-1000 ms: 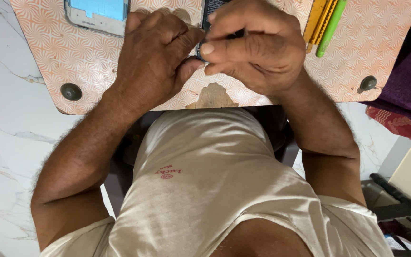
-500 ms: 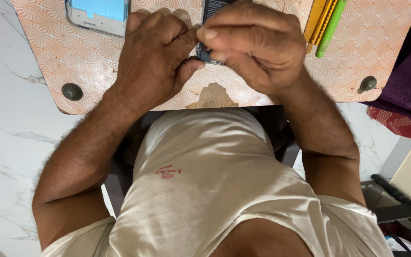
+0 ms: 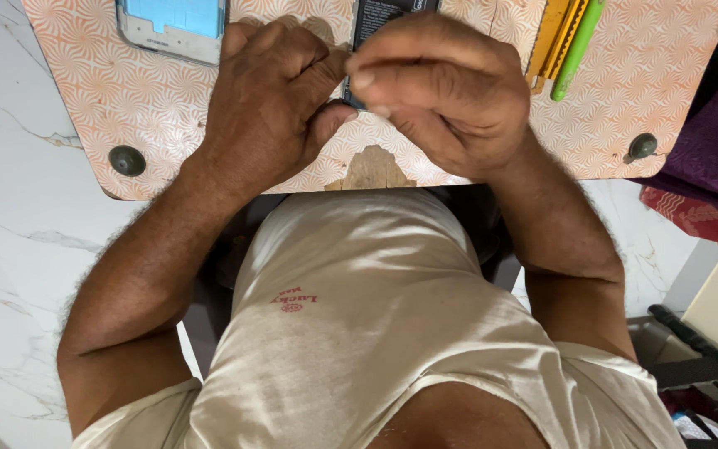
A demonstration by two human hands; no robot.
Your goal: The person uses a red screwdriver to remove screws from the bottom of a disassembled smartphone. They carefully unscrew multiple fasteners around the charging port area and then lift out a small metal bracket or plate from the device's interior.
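A small dark flat part point(image 3: 367, 25) is lying near the worktop's point(image 3: 126, 100) far edge, mostly hidden. The left hand point(image 3: 272, 100) and right hand point(image 3: 438, 87) are pinching its near end, fingers closed tight. A pale phone frame point(image 3: 172, 29) is sitting left, cut off; yellow and green tools point(image 3: 571, 41) right.

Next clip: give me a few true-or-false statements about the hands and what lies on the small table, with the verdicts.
1. Both hands pinch one dark flat part together. True: the left hand and right hand meet on the dark part.
2. The phone frame lies right of the hands. False: it lies to their left.
3. A green pen lies beside the yellow tool. True.
4. The table is plain white. False: it has an orange swirl pattern.
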